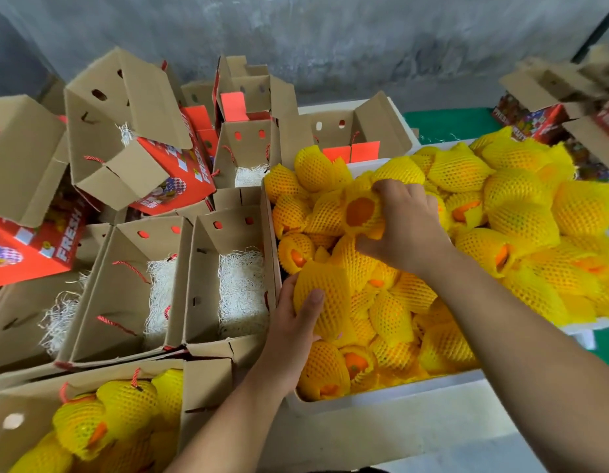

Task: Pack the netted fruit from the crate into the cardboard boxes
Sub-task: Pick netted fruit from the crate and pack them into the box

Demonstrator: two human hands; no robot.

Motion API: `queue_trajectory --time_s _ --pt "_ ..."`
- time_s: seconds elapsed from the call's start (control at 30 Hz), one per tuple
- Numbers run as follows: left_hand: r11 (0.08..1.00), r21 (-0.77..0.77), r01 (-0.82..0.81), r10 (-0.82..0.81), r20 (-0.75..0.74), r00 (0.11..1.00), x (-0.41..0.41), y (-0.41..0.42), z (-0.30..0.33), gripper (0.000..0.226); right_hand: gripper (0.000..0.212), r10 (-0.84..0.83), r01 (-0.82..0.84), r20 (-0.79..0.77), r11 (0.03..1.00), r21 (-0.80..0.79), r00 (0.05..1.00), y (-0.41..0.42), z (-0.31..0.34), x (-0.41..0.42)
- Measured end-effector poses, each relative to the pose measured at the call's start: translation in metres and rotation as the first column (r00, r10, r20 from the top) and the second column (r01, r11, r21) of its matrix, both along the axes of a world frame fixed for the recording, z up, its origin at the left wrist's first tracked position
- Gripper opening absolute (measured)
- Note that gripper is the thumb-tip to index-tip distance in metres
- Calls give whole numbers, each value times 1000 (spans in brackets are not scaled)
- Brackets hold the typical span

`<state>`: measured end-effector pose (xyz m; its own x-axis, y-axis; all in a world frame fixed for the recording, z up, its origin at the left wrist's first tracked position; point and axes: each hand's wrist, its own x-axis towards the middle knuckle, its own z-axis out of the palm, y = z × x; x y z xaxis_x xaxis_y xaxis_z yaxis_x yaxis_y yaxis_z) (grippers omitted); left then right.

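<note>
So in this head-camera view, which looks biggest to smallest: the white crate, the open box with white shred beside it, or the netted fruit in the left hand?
1. White crate, by far the widest.
2. Open box lined with shred.
3. Netted fruit held by the left hand.
All three sit similarly near the camera, so the order looks safe.

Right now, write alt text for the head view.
Both hands reach into a white crate heaped with yellow-netted fruit: the left hand grips one fruit at the crate's near edge, the right hand another higher up. Left of the crate stand open boxes lined with white shreds.
</note>
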<state>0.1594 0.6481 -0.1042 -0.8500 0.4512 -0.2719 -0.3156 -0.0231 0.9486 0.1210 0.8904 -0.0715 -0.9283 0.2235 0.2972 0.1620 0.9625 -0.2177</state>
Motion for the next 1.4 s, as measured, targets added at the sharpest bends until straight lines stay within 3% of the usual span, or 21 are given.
queue_trajectory --time_s 0.03,0.1,0.2,0.3,0.37,0.63,0.77,0.9,1.0,1.13,1.2,1.27,1.33,1.4 --pt "1000 5 17 -17 -3 1000 2 -3 1 43 87 27 -40 -58 971 -236 998 -7 0 14" --pt "1000 11 27 -27 8 1000 5 -10 2 34 78 129 -188 -143 794 -578 981 -30 1 46" --pt "987 161 -13 -2 93 996 6 -33 9 57 72 178 -302 -244 580 -757 953 -73 2 81" --pt "974 227 -8 -19 116 993 1 -68 18 74 60 113 -326 -306 354 -877 945 -123 0 93" --pt "978 209 -9 -16 121 992 -3 -92 23 71 54 46 -310 -310 298 -903 949 -155 0 92" --pt "992 105 -65 43 197 979 -13 -244 21 74 43 55 -288 -295 441 -850 954 -302 -4 78" --pt "1000 -10 -2 3 144 990 -26 -326 19 59 36 89 -272 -259 422 -865 962 -378 -14 70" --pt "997 -34 74 -69 122 990 -37 -385 14 48 25 21 -178 -187 433 -884 982 -439 -34 66" --pt "986 -111 125 -113 111 987 -37 -405 -1 45 17 -6 -41 -46 347 -937 999 -462 -51 70" --pt "966 -169 194 -192 24 981 -34 -399 -27 48 17 27 100 128 468 -878 991 -462 -58 76" --pt "947 -216 240 -225 89 970 -39 -386 -35 57 23 49 200 257 493 -846 965 -456 -56 78" --pt "917 -238 320 -280 186 942 -47 -380 -43 58 39 138 265 359 450 -853 923 -446 -51 81" --pt "821 -343 457 -433 148 889 -52 -387 -48 57 59 248 280 401 409 -869 882 -437 -44 85" --pt "656 -522 545 -620 38 783 -55 -396 -54 64 67 287 262 444 501 -825 849 -432 -37 85"
